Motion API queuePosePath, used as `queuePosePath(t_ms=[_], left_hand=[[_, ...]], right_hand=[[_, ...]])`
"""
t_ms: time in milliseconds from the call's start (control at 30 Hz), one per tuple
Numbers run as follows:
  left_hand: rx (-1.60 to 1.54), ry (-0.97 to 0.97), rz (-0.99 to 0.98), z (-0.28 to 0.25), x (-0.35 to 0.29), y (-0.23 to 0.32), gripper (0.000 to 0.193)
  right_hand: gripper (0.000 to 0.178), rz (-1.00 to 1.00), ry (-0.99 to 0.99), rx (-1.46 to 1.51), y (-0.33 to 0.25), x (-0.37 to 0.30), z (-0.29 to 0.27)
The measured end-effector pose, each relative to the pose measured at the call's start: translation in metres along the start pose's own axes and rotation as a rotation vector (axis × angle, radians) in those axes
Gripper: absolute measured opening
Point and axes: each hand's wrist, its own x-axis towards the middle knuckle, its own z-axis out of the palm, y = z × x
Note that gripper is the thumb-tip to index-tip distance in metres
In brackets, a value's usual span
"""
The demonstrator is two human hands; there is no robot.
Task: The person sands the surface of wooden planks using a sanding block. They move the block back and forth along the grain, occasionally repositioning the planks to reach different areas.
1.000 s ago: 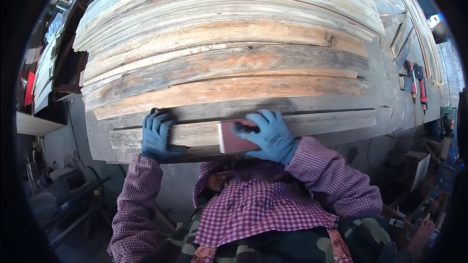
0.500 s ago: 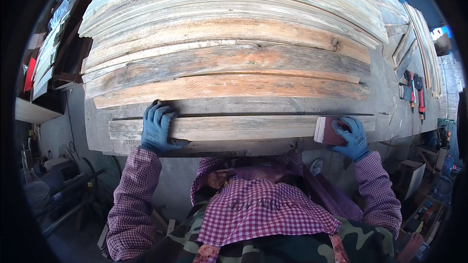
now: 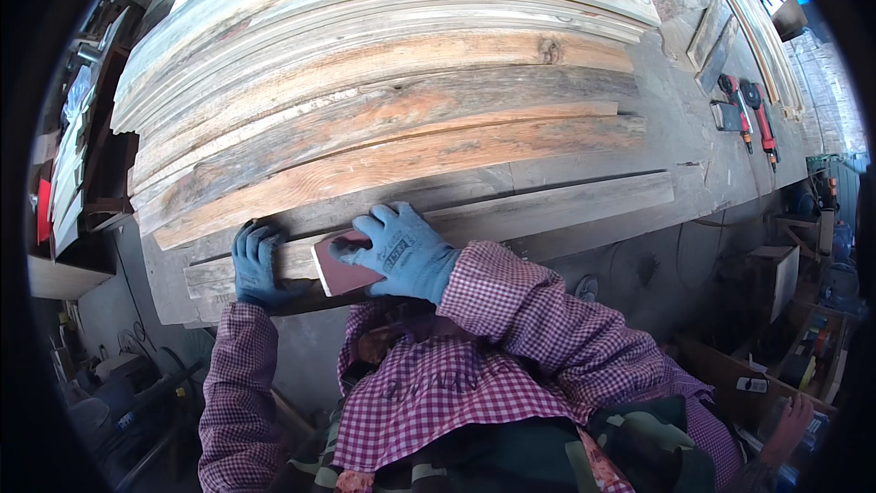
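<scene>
A long narrow wooden board (image 3: pixel 566 205) lies along the near edge of the workbench. My left hand (image 3: pixel 258 265), in a blue work glove, is clamped over the board's left end, fingers at the far edge and thumb on the near side. Right beside it, my right hand (image 3: pixel 406 254), gloved alike, grips a sanding block (image 3: pixel 342 269) with a dark red-brown abrasive face and a pale edge. The block rests on the board; part of it is hidden by my fingers.
Rows of weathered planks (image 3: pixel 392 128) cover the far part of the grey workbench (image 3: pixel 666 141). Two red-and-black hand-held power tools (image 3: pixel 759 119) lie at its right. A wooden box (image 3: pixel 730 374) stands lower right, near another person's bare hand (image 3: pixel 789 429).
My right hand has slid the sanding block leftward along the board, from its right end to beside my left hand. My left hand keeps its grip. The whole view has turned and shifted.
</scene>
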Motion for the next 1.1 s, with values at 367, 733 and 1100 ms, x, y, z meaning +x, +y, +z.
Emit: queuePosePath(t_ms=[367, 733, 1100], left_hand=[[-0.027, 0.024, -0.014, 0.007, 0.004, 0.006, 0.084], [-0.048, 0.015, 0.023, 0.003, 0.012, 0.002, 0.084], [-0.056, -0.007, 0.01, 0.004, 0.009, 0.005, 0.087]], right_hand=[[0.081, 0.426, -0.036, -0.056, 0.163, -0.273, -0.059], [0.062, -0.038, 0.047, 0.121, 0.019, -0.034, -0.006], [0.081, 0.357, -0.045, -0.11, 0.153, -0.258, -0.061]])
